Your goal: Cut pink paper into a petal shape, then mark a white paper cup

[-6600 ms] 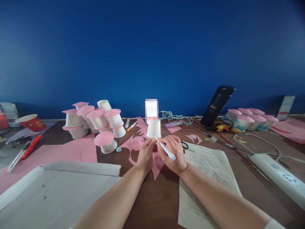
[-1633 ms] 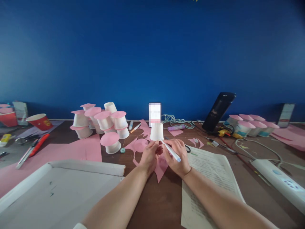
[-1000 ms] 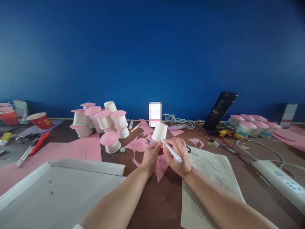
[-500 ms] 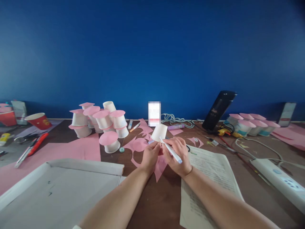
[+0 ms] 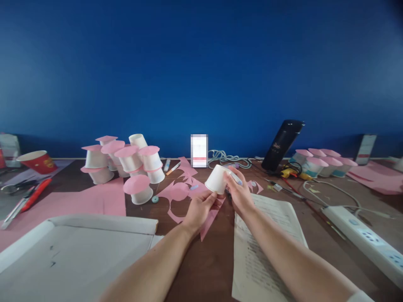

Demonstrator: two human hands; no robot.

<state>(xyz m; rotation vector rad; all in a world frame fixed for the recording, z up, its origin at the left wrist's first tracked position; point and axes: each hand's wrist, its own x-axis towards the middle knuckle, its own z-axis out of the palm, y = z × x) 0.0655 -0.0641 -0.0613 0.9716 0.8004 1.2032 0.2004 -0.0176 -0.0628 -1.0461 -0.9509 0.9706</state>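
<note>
A small white paper cup (image 5: 215, 178) is held between both hands above the table, its wide rim tilted down. My left hand (image 5: 199, 212) pinches the cup's lower rim between thumb and fingers. At the cup's right side, my right hand (image 5: 241, 193) is closed round a white pen-like stick (image 5: 236, 178), its fingers also against the cup wall. Most of the stick is hidden by the fingers. Below the hands lies a cut pink paper scrap (image 5: 211, 220). To the left, a similar cup (image 5: 141, 196) stands upside down under a pink paper disc (image 5: 136, 183).
Stacked cups with pink discs (image 5: 127, 157) stand left, before a blue wall. A white box lid (image 5: 103, 251), pink sheet (image 5: 78, 203) and red-handled cutter (image 5: 36, 195) lie left. Rightward are a printed sheet (image 5: 267, 243), black bottle (image 5: 282, 144), more cups (image 5: 316, 167) and power strip (image 5: 365, 241).
The cup has moved slightly right and turned so more of its side shows. My right hand has shifted up beside the cup, the stick now mostly behind its fingers. The view has swung slightly right.
</note>
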